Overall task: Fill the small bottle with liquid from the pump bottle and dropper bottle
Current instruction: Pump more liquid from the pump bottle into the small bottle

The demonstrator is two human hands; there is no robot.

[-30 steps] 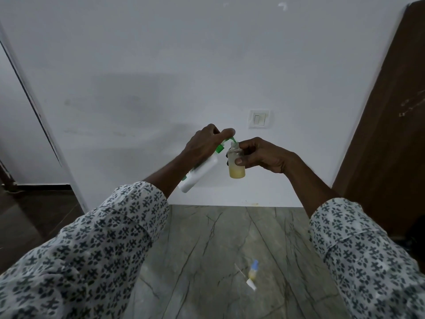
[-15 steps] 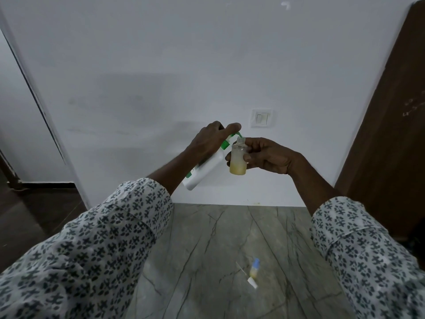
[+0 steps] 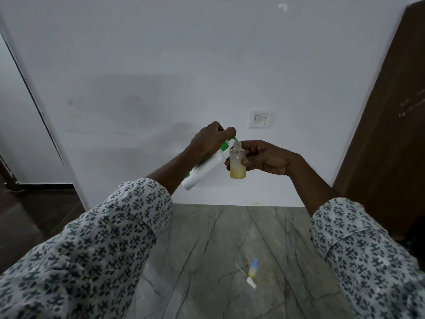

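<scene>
My left hand (image 3: 210,139) grips the top of a white pump bottle (image 3: 202,172) with a green pump head, tilted so its base points down-left. Its green nozzle sits right at the mouth of the small clear bottle (image 3: 237,163). My right hand (image 3: 264,157) holds that small bottle upright by its neck and side; yellowish liquid fills about its lower third. Both are held up in front of the white wall, above the table. A small dropper bottle (image 3: 253,269) with a blue tip and yellow liquid lies on the marble table (image 3: 207,249).
A small white cap (image 3: 251,282) and a thin white stick (image 3: 239,268) lie beside the dropper bottle. A wall switch (image 3: 259,118) is behind my hands. A brown door (image 3: 386,111) stands at the right, a dark doorway at the left.
Both hands have stayed together with the nozzle at the small bottle's mouth. The small bottle now stands more upright, and the liquid sits level in its base.
</scene>
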